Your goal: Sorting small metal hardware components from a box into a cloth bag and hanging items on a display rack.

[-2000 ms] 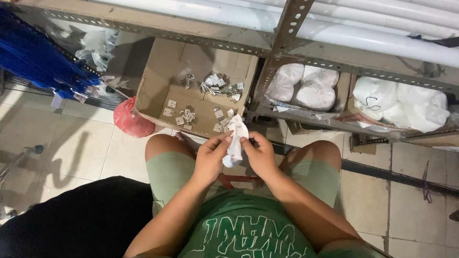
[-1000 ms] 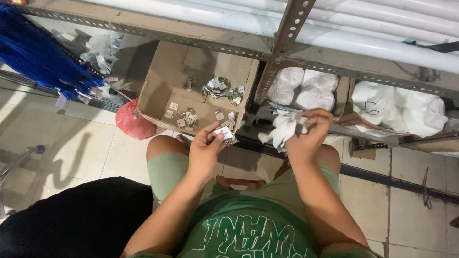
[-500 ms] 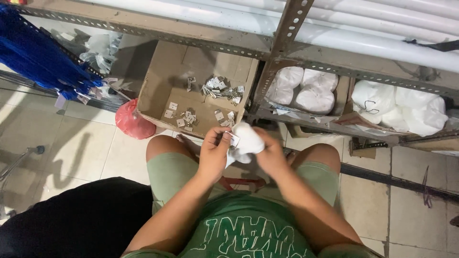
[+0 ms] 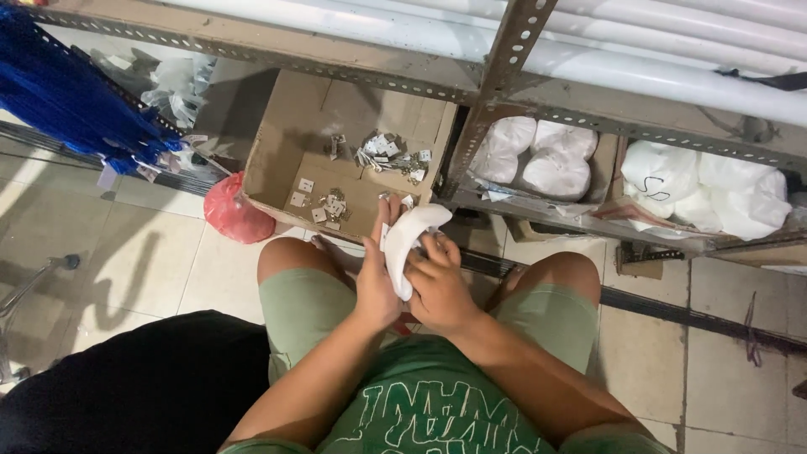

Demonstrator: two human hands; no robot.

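I sit on a tiled floor with my knees apart. Both hands meet in front of me around a small white plastic bag (image 4: 407, 237). My left hand (image 4: 377, 282) grips the bag from the left, fingers stretched up along it. From the right, my right hand (image 4: 439, 290) presses against the bag with curled fingers. Just beyond my hands stands an open cardboard box (image 4: 282, 160) with several small white-tagged metal pieces (image 4: 389, 155) scattered inside.
A metal angle-iron shelf (image 4: 496, 84) rises ahead, with white pipes (image 4: 639, 76) on top and stuffed white bags (image 4: 538, 160) on the low shelf. A red bag (image 4: 231, 214) lies left of the box. Blue bundles (image 4: 59, 92) hang far left. A black mass (image 4: 126, 387) sits at my left.
My right hand reached out to the low shelf and came back with a white bag. Both hands now hold it together, raised slightly toward the box.
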